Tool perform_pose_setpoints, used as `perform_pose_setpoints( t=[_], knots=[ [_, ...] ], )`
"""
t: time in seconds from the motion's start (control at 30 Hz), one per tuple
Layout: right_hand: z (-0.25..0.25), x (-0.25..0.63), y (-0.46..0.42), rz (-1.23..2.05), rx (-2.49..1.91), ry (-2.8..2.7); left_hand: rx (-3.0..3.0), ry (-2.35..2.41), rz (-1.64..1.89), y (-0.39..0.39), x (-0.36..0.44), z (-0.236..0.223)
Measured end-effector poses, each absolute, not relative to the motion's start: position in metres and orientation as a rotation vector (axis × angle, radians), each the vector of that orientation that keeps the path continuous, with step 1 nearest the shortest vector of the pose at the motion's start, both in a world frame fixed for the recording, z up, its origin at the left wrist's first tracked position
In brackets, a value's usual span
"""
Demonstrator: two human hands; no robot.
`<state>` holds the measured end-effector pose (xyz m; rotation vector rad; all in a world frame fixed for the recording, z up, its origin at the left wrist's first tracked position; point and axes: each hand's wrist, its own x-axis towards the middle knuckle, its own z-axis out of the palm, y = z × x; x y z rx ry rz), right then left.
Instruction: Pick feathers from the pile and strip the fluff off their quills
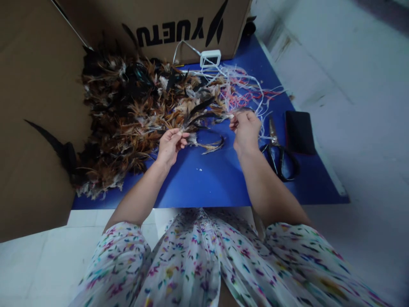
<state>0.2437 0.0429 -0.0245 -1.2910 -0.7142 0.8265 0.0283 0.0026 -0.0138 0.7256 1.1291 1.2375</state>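
My left hand [171,146] is closed in a pinch on the pale base of a few dark feathers [201,111], which fan out up and to the right. A thin curled feather [213,147] with a light tip lies just right of those fingers. Across a gap of blue tabletop, my right hand [246,129] is also closed, thumb against fingers. Something small and greyish shows at its fingertips, too blurred to name. Beside and beyond my left hand spreads a big heap of brown and black feathers [134,98].
A tangle of white and pink plastic strips [238,91] lies behind my right hand. Black-handled scissors [278,155] and a dark flat case [299,132] are to the right. A small white device [210,58] stands before a cardboard box [179,21]. Another cardboard panel [35,106] borders the left.
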Motion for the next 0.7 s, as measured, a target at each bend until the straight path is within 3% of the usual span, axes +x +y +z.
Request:
perform_pose_setpoints(
  t=[0.4,0.7],
  knots=[
    [-0.013,0.225,0.026,1.123,-1.247,-0.85,0.816,1.269,1.345,0.014,0.017,-0.015],
    [-0.013,0.213,0.015,1.263,-1.153,-1.061,1.584,1.548,1.49,-0.006,0.016,-0.007]
  ],
)
